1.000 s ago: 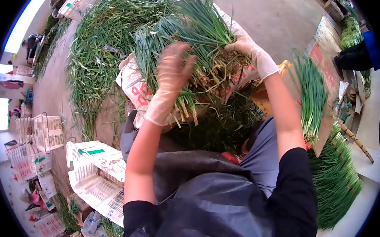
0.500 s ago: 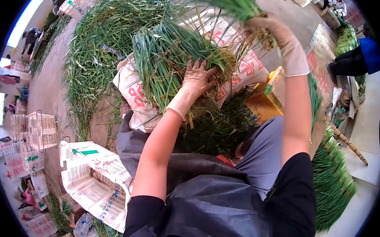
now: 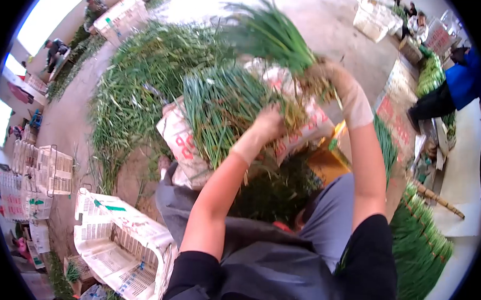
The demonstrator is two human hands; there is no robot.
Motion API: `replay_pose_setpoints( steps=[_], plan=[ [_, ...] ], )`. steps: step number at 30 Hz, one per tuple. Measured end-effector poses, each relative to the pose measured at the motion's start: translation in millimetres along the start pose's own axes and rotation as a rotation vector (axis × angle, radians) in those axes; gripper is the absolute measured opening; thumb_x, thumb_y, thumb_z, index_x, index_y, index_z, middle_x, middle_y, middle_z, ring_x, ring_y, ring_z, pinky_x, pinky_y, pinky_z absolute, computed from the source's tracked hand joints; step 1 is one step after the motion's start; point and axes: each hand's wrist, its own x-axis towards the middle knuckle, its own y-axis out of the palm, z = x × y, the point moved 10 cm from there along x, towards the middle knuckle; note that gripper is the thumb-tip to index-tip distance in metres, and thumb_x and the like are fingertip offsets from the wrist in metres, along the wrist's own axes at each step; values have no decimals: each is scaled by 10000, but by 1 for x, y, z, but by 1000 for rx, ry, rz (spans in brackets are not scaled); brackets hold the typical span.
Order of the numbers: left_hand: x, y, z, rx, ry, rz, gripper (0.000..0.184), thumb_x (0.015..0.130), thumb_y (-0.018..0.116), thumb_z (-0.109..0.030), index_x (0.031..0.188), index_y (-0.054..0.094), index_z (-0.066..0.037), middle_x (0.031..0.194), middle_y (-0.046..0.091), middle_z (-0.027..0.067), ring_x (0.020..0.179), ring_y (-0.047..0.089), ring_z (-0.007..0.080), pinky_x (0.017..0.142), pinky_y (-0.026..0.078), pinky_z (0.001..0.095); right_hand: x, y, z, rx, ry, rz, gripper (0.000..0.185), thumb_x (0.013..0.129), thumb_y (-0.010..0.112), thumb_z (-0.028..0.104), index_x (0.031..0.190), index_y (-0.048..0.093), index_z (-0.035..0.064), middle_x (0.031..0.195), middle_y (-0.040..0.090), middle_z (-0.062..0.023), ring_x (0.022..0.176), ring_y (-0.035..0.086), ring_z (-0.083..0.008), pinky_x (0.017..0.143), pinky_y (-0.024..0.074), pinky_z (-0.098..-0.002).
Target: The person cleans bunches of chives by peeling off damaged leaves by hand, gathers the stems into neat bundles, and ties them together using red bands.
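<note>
My right hand (image 3: 327,78), in a pale glove, is wrapped round the root end of a green leafy bunch (image 3: 280,36), whose leaves point up and left and are blurred. Lower down, my left hand (image 3: 268,124), also gloved, is at the root end of a pile of green stalks (image 3: 221,109). Its fingers are smeared by motion, so whether it grips any stalks is unclear. Beneath the pile lies a white sack with red print (image 3: 184,142).
Loose leaves (image 3: 141,81) spread behind the pile. A white plastic crate (image 3: 123,252) is at lower left, a yellow container (image 3: 328,162) beside my knee. Tied green bundles (image 3: 418,249) lie at right. A person in blue (image 3: 463,82) stands at far right; others are in the background.
My right hand first lifted the bunch up and right off the pile, then came slightly lower. My left hand moved right to the pile's root end. The view has shifted.
</note>
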Motion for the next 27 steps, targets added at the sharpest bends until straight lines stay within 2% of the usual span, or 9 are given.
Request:
replay_pose_setpoints(
  steps=[2,10,12,16,19,20,21,25,27],
  plan=[
    [-33,-64,-29,-54,85,-281,422,784,613,-280,1158,541,-97,1163,503,189,1083,487,366,897,433,426,-22,8,21,-107,106,21,462,748,637,130,1152,513,-57,984,631,-138,774,634,-172,666,524,-289],
    [-186,-143,-148,-148,351,79,267,830,582,-241,1046,546,-88,876,588,131,826,594,310,703,488,415,-63,53,41,-188,-71,255,481,647,693,55,1114,589,9,884,653,-19,757,577,-121,707,492,-289],
    [-215,-195,-188,-413,426,30,309,834,609,-212,1119,575,-98,966,619,123,881,600,300,740,493,397,-82,89,64,-674,-81,279,580,692,668,63,1247,502,48,928,661,-45,741,592,-113,665,521,-305],
    [-237,-309,-208,-452,536,-295,507,755,717,-202,1218,548,-82,1238,542,132,1134,522,287,930,436,363,-93,134,86,-1406,-324,116,389,630,694,169,973,543,62,755,631,-152,704,633,-324,636,518,-400],
    [-217,-331,-147,-167,220,-522,1069,565,844,-350,1408,264,-42,1396,386,136,1272,384,244,1061,326,345,-111,178,110,-1638,-330,237,383,656,659,151,1023,603,59,853,640,-186,805,634,-323,704,511,-412],
    [-206,-306,-116,-565,-28,-398,1131,536,850,-384,1418,233,-40,1410,359,152,1298,340,251,1074,303,350,-113,184,117,-1593,-321,263,398,631,682,165,1003,591,60,838,636,-186,792,630,-330,697,506,-420],
    [-194,-289,-98,-227,96,-367,1151,539,871,-283,1435,185,-58,1415,344,167,1308,322,256,1084,281,350,-109,183,115,-1544,-309,289,416,605,706,178,984,578,61,822,631,-186,780,627,-336,690,502,-429],
    [-199,-236,-88,-831,62,-134,1125,572,847,-151,1456,151,-140,1404,355,155,1298,339,253,1077,287,344,-92,195,119,-1399,-313,459,441,695,704,358,986,629,35,868,659,-147,798,632,-259,684,503,-378],
    [-218,-249,-77,-847,-11,-382,1016,569,850,-208,1414,294,-119,1351,421,141,1238,408,235,998,374,339,-96,212,126,-1332,-255,591,388,716,689,350,913,659,17,819,667,-127,733,620,-224,647,493,-355]
  ],
)
